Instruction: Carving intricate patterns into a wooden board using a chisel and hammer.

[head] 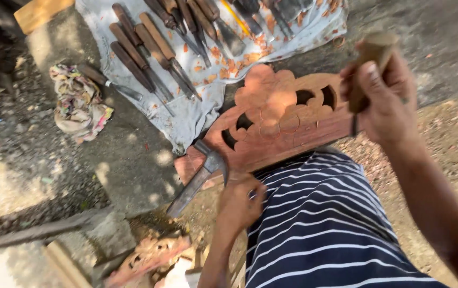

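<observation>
Concrete ground carries all: white cloth far, spread flat; crumpled patterned rag far left; carved wooden panel centre; wood plank far-left corner.

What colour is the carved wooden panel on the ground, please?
Reddish-brown carved panel, seen in the head view.

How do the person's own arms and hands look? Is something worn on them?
Both arms are bare, with no sleeves in view. The left hand and the right hand wear no gloves. I see no watch, ring or bracelet, though the picture is somewhat blurred.
</observation>
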